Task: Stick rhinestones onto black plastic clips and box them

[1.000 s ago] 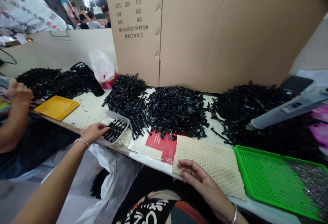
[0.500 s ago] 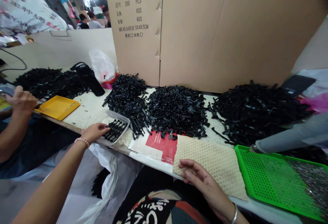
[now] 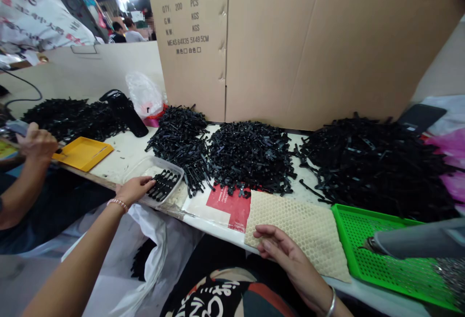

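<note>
My left hand (image 3: 134, 190) rests at the front rim of a clear plastic box (image 3: 156, 162), its fingertips against a row of black plastic parts (image 3: 164, 185) inside. It holds nothing that I can see. My right hand (image 3: 279, 244) lies flat on a cream honeycomb rubber mat (image 3: 294, 230), fingers slightly apart and empty. Several heaps of black plastic parts (image 3: 250, 157) fill the table behind both hands. A grey cylindrical tool (image 3: 417, 239) with a metal tip hangs over a green perforated tray (image 3: 343, 220).
A co-worker's hand (image 3: 38, 145) works at the far left beside a yellow tray (image 3: 83, 153). A black flask (image 3: 123, 113) stands behind it. A tall cardboard carton (image 3: 272, 41) walls the table's back. A white plastic bag (image 3: 145, 254) hangs below the front edge.
The grey tool has moved down from the upper right to above the green tray. The co-worker's hand has shifted slightly right. My hands have barely moved.
</note>
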Tool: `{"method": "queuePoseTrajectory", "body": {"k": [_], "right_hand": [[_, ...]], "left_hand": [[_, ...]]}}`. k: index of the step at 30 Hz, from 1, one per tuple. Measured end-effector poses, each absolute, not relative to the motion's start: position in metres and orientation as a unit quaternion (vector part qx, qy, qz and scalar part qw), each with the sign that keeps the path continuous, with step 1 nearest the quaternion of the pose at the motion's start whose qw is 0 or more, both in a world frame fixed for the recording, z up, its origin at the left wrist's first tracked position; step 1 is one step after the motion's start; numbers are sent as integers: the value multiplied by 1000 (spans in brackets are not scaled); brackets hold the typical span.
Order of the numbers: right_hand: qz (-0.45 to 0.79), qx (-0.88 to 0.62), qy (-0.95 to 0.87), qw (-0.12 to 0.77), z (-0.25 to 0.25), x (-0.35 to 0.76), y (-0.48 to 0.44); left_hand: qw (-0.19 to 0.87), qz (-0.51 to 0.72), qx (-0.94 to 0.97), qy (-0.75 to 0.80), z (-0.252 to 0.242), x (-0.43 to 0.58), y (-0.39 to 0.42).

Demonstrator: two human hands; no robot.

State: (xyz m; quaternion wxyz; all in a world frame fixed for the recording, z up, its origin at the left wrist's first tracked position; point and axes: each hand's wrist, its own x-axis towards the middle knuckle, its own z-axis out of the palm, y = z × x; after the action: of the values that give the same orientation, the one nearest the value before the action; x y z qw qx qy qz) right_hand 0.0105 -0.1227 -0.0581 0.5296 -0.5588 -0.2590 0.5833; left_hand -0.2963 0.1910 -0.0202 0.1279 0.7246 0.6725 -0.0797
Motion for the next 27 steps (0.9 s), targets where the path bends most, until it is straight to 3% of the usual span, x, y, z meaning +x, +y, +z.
{"method": "queuePoseTrajectory", "body": {"k": [7, 27], "right_hand": [[583, -557, -258, 533, -58, 11, -122], [576, -554, -253, 545, -58, 11, -124]], "left_hand": [[116, -35, 734, 668, -31, -307, 196], [123, -74, 721, 678, -17, -298, 189]]}}
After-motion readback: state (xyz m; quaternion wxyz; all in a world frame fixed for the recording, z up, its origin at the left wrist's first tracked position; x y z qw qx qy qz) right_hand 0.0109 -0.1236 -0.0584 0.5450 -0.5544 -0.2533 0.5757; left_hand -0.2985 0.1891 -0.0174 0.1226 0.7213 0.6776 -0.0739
